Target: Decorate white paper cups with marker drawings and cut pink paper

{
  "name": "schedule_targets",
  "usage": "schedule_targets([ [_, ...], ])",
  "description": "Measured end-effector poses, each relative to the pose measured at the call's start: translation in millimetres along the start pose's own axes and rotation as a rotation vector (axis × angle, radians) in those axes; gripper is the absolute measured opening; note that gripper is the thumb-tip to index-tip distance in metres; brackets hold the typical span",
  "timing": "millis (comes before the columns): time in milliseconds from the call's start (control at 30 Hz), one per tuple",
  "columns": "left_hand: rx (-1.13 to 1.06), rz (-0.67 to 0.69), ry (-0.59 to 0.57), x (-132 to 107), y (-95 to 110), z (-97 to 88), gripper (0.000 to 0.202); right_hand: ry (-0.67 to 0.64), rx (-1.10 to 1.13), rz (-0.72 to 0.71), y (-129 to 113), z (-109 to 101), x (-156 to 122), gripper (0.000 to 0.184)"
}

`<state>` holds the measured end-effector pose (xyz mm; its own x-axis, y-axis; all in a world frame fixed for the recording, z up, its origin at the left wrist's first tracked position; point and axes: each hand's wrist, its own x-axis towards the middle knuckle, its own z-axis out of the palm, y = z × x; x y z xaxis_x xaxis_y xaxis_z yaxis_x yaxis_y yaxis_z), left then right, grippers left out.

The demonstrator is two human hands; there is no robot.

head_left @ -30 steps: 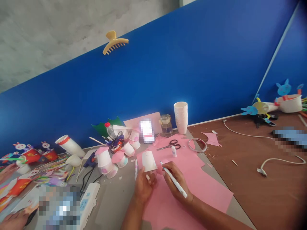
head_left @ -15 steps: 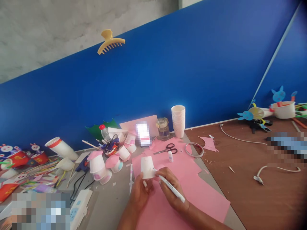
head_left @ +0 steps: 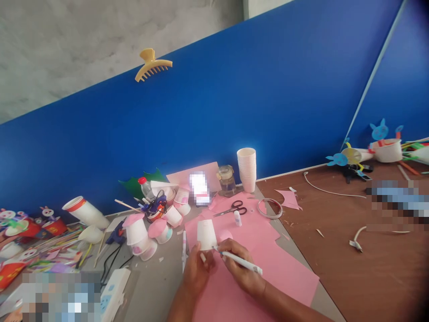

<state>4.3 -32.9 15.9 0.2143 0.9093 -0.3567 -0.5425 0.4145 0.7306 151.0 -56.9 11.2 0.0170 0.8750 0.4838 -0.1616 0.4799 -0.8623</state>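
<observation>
My left hand [head_left: 197,267] is closed on a white paper cup [head_left: 206,234], which is upside down, its wide rim toward me. A small pale stick-like piece [head_left: 203,256] shows by the left fingers; I cannot tell what it is. In my right hand [head_left: 241,267] is a white marker pen [head_left: 244,262], its tip at the cup's lower right edge. Pink paper [head_left: 248,290] lies under both hands. Just behind the cup is a round pink paper piece [head_left: 225,235]. Black-handled scissors [head_left: 233,209] and a small white glue stick [head_left: 237,218] rest on the paper.
A stack of paper cups [head_left: 247,170], a glass jar [head_left: 227,180] and a tape ring [head_left: 270,208] stand or lie further back. Pink-topped cups [head_left: 136,232], a glue gun [head_left: 116,232] and a power strip [head_left: 113,293] are on the left. A cable [head_left: 331,191] crosses the brown table.
The marker pen has tilted flatter in my right hand, near the cup's edge. The round pink piece behind the cup shows more. The view has shifted slightly.
</observation>
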Motion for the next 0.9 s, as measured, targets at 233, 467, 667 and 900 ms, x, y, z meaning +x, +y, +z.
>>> schedule_targets([
  [233,0.001,0.018,0.001,1.2,-0.7,-1.5,0.032,0.021,-0.017,0.096,6.8,2.1,-0.5,0.013],
  [467,0.006,0.059,-0.043,2.4,0.1,1.5,0.03,0.116,0.047,0.201,4.3,-2.3,1.4,0.015],
  [667,0.014,0.027,-0.038,2.1,-0.2,-1.3,0.032,0.034,0.038,0.16,-0.4,-1.4,-0.9,0.017],
  [900,-0.003,0.01,-0.02,0.2,0.2,0.2,0.029,-0.012,-0.027,0.127,-1.8,-0.3,0.5,0.015],
])
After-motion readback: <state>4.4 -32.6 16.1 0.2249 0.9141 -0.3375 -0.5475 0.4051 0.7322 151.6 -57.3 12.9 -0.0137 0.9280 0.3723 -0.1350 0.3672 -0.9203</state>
